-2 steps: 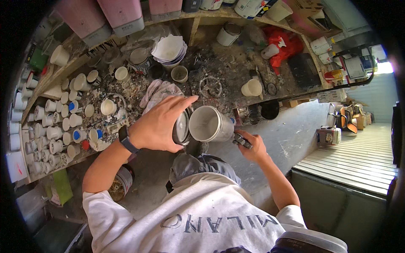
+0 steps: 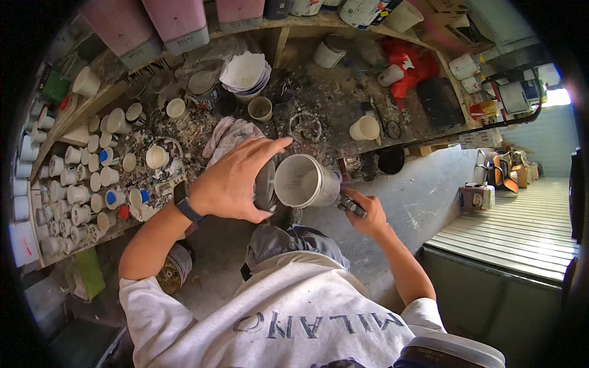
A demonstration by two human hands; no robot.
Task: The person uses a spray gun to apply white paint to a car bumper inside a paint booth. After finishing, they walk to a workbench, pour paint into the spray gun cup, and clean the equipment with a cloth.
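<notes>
My left hand [image 2: 227, 178] is spread, thumb and index finger wide apart, around a blurred round grey lid [image 2: 265, 184]; whether it touches the lid is unclear. My right hand [image 2: 367, 218] is closed on a dark metal tool [image 2: 353, 203] at the side of a white cylindrical container [image 2: 300, 181]. The container's open top faces up at a tilt, showing a pale, seemingly bare interior. A crumpled pinkish cloth [image 2: 224, 135] lies just beyond my left hand on the stained bench.
Many small white cups [image 2: 78, 193] crowd the bench's left. Stacked white bowls [image 2: 244, 76], cans [image 2: 330, 55], a cream cup [image 2: 364, 129] and a red plastic bag [image 2: 410, 73] stand farther back. Pink containers [image 2: 172, 21] line the shelf. A ribbed metal surface [image 2: 503, 227] lies right.
My left hand has shifted slightly right, and the round lid beside it has become blurred. The container and my right hand have moved very little.
</notes>
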